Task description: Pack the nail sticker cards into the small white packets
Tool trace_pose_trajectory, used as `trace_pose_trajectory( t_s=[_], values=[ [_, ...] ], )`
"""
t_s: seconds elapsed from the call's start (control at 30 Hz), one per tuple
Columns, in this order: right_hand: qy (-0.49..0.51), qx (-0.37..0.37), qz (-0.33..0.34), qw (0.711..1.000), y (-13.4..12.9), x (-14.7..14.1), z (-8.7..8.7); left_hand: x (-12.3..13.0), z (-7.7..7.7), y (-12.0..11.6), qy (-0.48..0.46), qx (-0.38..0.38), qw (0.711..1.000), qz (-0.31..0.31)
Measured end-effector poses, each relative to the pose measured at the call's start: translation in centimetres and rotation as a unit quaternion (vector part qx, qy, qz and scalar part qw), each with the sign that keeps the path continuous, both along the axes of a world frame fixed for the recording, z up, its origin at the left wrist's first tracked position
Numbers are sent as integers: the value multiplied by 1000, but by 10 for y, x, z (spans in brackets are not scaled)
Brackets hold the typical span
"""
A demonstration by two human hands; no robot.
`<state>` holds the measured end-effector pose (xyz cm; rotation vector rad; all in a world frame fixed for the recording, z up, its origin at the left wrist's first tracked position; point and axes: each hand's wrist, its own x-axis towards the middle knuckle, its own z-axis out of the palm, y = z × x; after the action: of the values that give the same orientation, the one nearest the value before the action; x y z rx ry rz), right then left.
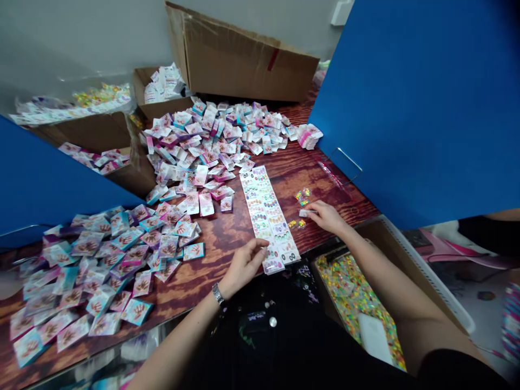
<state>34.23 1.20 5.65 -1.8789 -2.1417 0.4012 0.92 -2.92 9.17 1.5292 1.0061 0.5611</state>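
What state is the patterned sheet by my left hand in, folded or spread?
Spread: the patterned sheet lies flat on the table, its printed rows showing along its length.

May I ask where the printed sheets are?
In the head view, the printed sheets lie centrally, left of the right hand, by the left hand.

smooth paper sheet point(268, 216), glossy wood-grain table point(219, 238), matt cardboard box point(244, 65), shiny metal watch band point(218, 293)
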Motion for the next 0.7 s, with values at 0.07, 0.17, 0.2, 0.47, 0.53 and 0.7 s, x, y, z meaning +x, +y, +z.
trace_pose_trajectory(
  t_s=[0.07, 0.17, 0.2, 0.47, 0.53, 0.7],
  values=[
    [-17, -9, 4, 1000, 0, 1, -12, 1, 0, -1, 7, 1, 1000, 1],
    [-17, 3, 0, 1000, -5, -5, -26, -3, -3, 4, 26, 28, 999, 0],
    [-15, 8, -4, 1000, -6, -6, -29, -6, -4, 9, 43, 53, 998, -1],
    [-44, 11, -64, 997, -8, -5, -43, -33, -19, 103, 450, 338, 820, 107],
    [-67, 12, -65, 996, -10, -8, -41, -29, -26, 122, 503, 323, 796, 92],
    [-53, 59, -52, 996, -16, -20, -14, -21, -37, 130, 515, 302, 799, 76]
  ],
)
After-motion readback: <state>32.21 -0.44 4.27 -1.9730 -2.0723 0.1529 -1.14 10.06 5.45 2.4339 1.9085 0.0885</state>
